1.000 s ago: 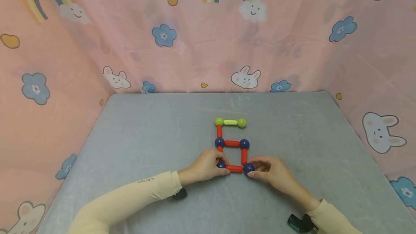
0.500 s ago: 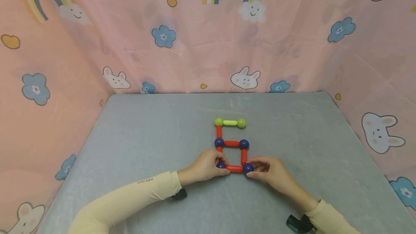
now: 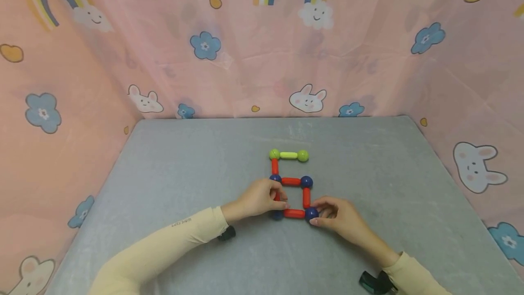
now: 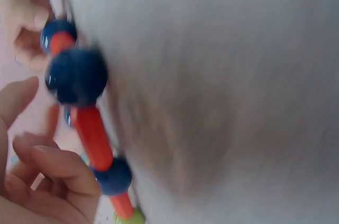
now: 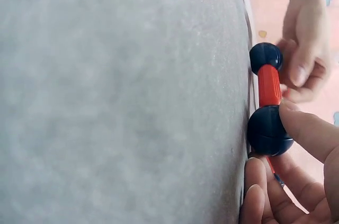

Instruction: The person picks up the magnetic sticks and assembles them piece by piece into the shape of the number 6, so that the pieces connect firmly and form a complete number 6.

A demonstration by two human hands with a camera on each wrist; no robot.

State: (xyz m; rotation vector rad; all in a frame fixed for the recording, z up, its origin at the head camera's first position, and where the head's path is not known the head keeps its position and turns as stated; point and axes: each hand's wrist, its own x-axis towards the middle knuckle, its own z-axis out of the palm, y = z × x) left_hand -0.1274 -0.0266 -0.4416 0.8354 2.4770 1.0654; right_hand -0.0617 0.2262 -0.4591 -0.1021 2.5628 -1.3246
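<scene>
A flat figure of magnetic rods and balls lies on the table. Four-sided in its lower part, it has red rods such as the bottom rod [image 3: 294, 213] joined by blue balls. My right hand [image 3: 341, 218] pinches the lower-right blue ball [image 5: 267, 130] between thumb and fingers, and that ball meets the bottom rod's end. Just over the left red rod hovers my left hand [image 3: 259, 197], partly hiding it; in the left wrist view its thumb and fingers stand apart from the lower-left blue ball [image 4: 79, 77]. Farther back, a light green rod [image 3: 289, 155] links two green balls.
The figure lies right of centre on a grey table [image 3: 184, 158]. Pink printed curtains [image 3: 245, 58] close off the back and both sides. A dark wrist device [image 3: 376, 282] hangs under the right sleeve, another [image 3: 226, 233] under the left.
The lower-right blue ball, pinched by my right hand, has moved left and closed the gap to the bottom red rod. My left hand has let go of the lower-left ball and risen.
</scene>
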